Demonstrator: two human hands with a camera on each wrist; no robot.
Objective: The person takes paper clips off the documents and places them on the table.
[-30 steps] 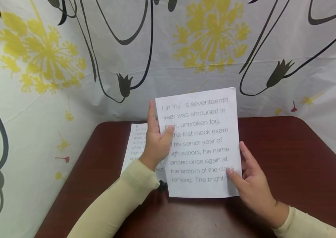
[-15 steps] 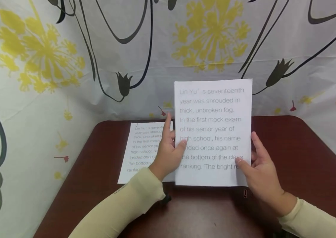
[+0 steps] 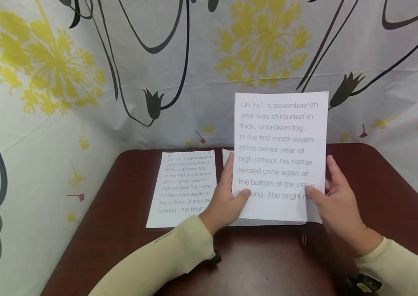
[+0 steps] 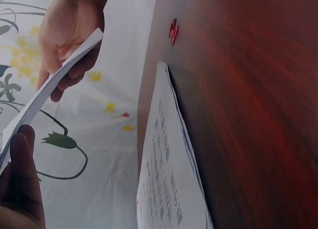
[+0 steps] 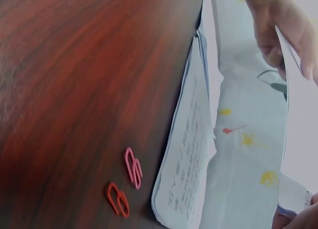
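Both hands have the held papers [image 3: 279, 152] between them, raised above the table [image 3: 268, 263] and nearly upright in the head view, with the printed side towards the wearer. The left hand [image 3: 228, 204] pinches the left edge low down, its thumb over the start of the last line; the right hand [image 3: 346, 209] pinches the lower right edge, its thumb just under "class". A second ago the papers leaned a little, sat lower and further left, and the left thumb lay higher, by the third and fourth lines. Since then they have shifted right and up and straightened. The left pile [image 3: 183, 189], then mostly covered, now shows nearly whole, with a clip [image 3: 169, 155] at its top left and another [image 3: 208, 152] at its top right. Behind the held papers, a corner and bottom strip of the right pile [image 3: 264, 223] have come into view; the wrist views show it lying flat, apart from them. A pink clip [image 5: 133, 168] and a red clip [image 5: 118, 199], hidden a second ago, lie side by side on the table near that pile.
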